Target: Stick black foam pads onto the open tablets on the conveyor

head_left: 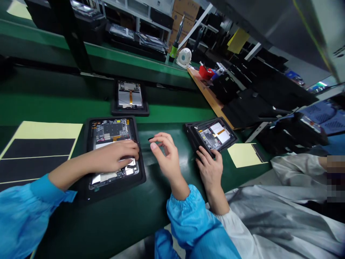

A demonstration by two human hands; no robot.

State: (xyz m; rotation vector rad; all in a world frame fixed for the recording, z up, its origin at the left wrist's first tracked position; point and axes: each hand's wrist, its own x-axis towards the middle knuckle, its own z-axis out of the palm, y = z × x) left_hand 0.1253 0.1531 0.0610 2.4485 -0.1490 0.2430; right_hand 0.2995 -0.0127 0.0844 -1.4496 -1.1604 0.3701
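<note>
An opened tablet (111, 129) lies in a black foam tray (141, 169) in front of me, its circuit board and silver battery areas bare. My left hand (115, 156) lies across the tablet, with curled fingers gripping its right edge; the fingertips are partly hidden. My right hand (167, 154) is raised just right of the tray. Between its thumb and fingers is a small dark piece (151, 138), probably a strip of black tape, too small to tell clearly. Left of the tray, yellow backing sheets (51, 128) carry wide black adhesive strips (40, 147).
A second opened tablet (130, 95) lies in its tray behind mine. On the right, a co-worker's hand (211, 167) holds another tablet (215, 135) beside a yellow sheet (244, 154). A shelf at the back carries a small white fan (184, 57) and a green-handled screwdriver (174, 48).
</note>
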